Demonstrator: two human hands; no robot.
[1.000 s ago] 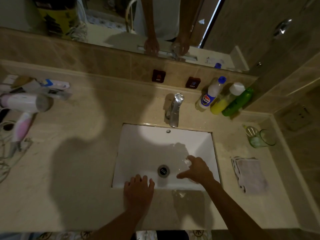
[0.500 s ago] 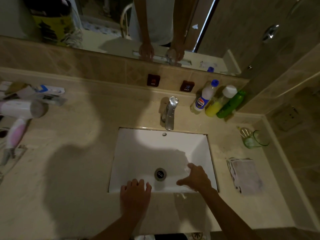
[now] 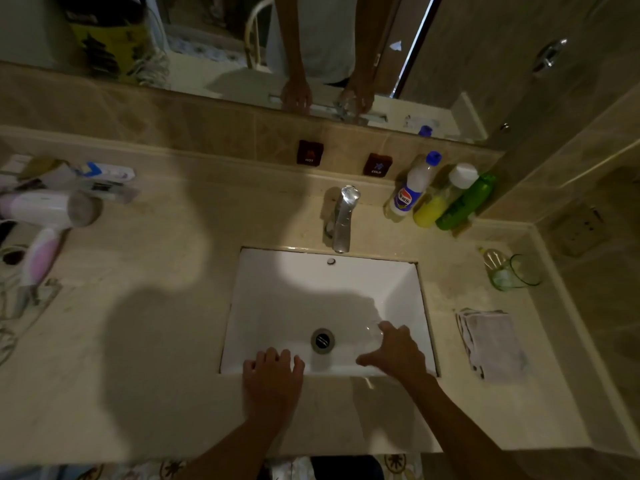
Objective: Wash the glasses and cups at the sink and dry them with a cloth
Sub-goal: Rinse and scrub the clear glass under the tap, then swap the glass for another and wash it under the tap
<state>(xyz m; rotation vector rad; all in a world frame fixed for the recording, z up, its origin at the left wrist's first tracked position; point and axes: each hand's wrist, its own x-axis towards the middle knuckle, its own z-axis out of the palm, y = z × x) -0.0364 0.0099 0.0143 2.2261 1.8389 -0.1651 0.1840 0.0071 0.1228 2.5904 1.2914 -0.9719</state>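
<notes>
Glasses first: largest item is the white sink (image 3: 277, 306) at frame centre, dry-looking, tap (image 3: 343, 220) above it not running as far as I can tell. Folded cloth (image 3: 491, 344) lies on the counter at right-centre, untouched. Green-tinted glass (image 3: 516, 275) lies on its side above the cloth, upper right, w/ smth inside, not washed yet I'd say. My right hand (image 3: 394, 351) is in the basin lower right, fingers curled round a clear glass (image 3: 372, 329), hard to see, looks like a loose hold. My left hand (image 3: 273, 372) rests flat, fingers spread, on the sink's front rim, holding nothing. Judgement: early stage, washing barely begun, drying all left.
</notes>
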